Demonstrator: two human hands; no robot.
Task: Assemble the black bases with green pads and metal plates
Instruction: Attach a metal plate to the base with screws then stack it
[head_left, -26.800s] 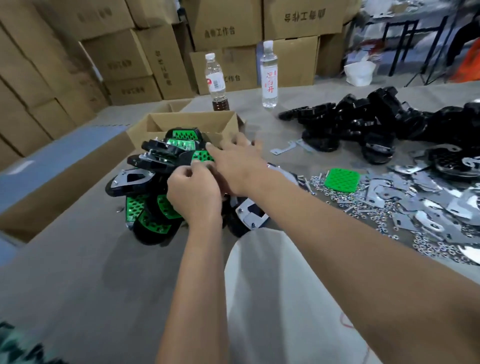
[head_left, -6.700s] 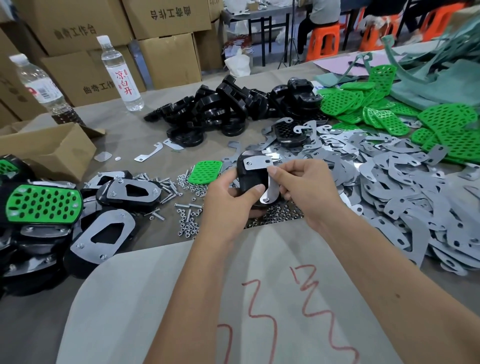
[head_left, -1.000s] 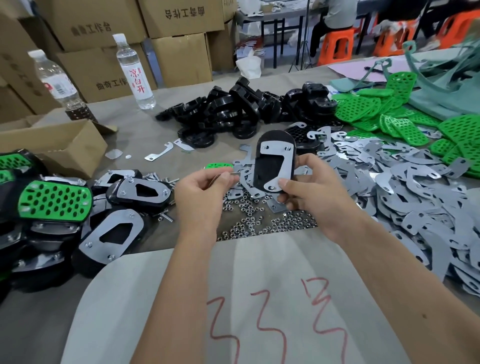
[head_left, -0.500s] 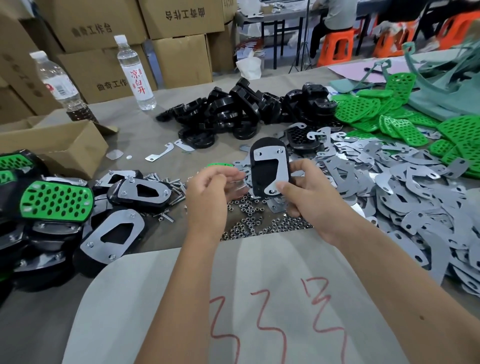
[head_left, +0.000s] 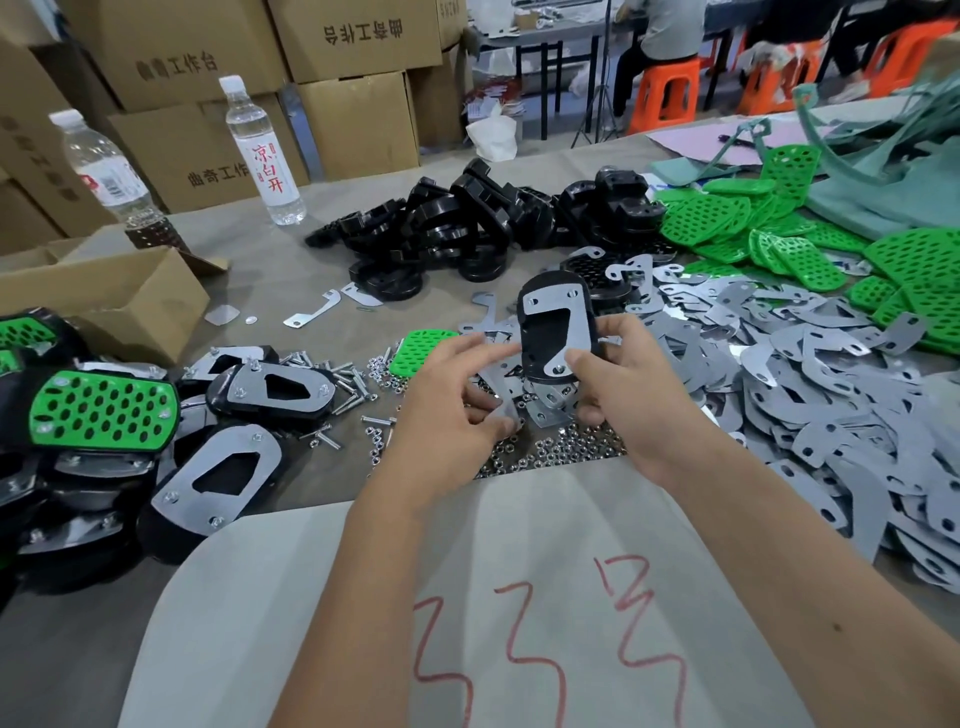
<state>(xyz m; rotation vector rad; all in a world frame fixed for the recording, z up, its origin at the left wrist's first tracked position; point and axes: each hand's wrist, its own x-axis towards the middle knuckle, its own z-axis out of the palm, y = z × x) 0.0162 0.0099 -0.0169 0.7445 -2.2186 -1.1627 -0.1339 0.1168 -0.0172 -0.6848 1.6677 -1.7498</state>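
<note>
Far to the left of the left hand (head_left: 457, 410), finished assemblies (head_left: 104, 410) with green pads lie heaped at the desk (head_left: 270, 270) edge, just in front of an open cardboard box (head_left: 124, 296). Behind that box stand two water bottles (head_left: 262, 150), well apart from both hands. Nearer the left hand, two black bases with metal plates fitted (head_left: 280, 387) lie flat, with loose screws (head_left: 348, 384) scattered between them and the hand. The left hand hovers over a spread of nuts (head_left: 561, 449), its grip closed in a pinch on something small; what it is I cannot tell. A single green pad (head_left: 415, 351) lies just behind its fingers. Immediately to the right, the right hand (head_left: 623, 384) has its grip clamped on a black base (head_left: 556, 332), held tilted upright above the desk with a metal plate (head_left: 553, 325) laid on its upturned face; the thumb presses the plate's lower end. Behind both hands sits a pile of bare black bases (head_left: 467, 223). To the right of the right hand spreads a wide layer of loose metal plates (head_left: 831, 395), and beyond that, farther right and back, a heap of green pads (head_left: 779, 228). A white sheet with red marks (head_left: 519, 623) lies under both forearms.
</note>
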